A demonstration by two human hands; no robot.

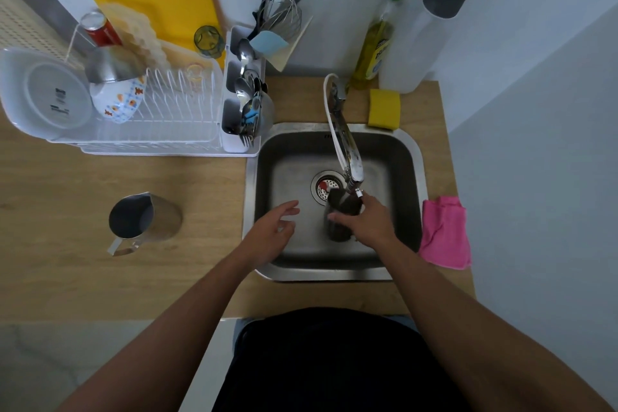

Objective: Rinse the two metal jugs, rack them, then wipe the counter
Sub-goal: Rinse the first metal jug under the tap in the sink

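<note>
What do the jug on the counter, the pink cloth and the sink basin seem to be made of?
Spouted grey jug: brushed metal, likely stainless steel, with soft reflections. Folded pink cloth: soft fabric, perhaps microfibre, draped and creased. Square sink basin: satin steel, dull sheen.

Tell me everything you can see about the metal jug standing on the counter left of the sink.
The jug is shiny steel with a round body and a dark inside. It has a small pouring lip at its far rim, and a flat strap handle sticks out toward the near left. It stands upright, mouth up, on the wooden counter, left of the sink and in front of the white dish rack. Only the counter touches it.
</note>
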